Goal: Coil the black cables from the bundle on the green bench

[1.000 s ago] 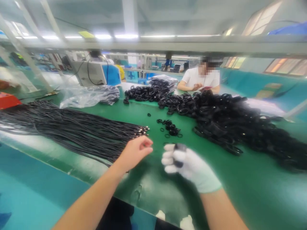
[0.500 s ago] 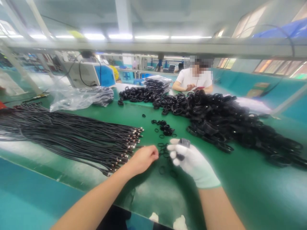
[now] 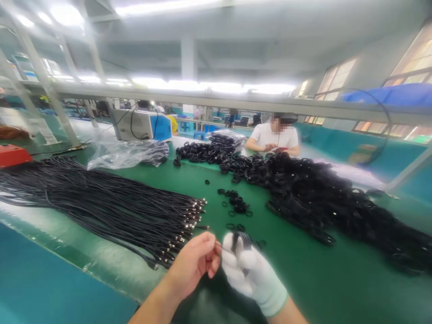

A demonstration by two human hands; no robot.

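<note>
My bare left hand (image 3: 197, 261) is closed in a pinch beside my right hand, and something thin and dark, too small to name, shows at its fingertips. My right hand (image 3: 249, 270), in a white glove, is curled with black bands around a finger and a small dark piece between the fingers. The two hands nearly touch above the green table. Beyond them lie small black rings (image 3: 238, 204). To the left, many black cables (image 3: 128, 202) lie side by side, their metal plugs pointing toward my hands.
A large pile of black bands (image 3: 313, 193) spreads across the right. Clear plastic bags (image 3: 124, 153) lie at the back left, near a white and blue machine (image 3: 143, 125). A red object (image 3: 14, 155) sits far left. Across the table sits a person (image 3: 274, 137).
My hands have come together, the left turning palm-inward and the right moving left with its fingers more curled. The camera view has tilted up, so the scene sits lower.
</note>
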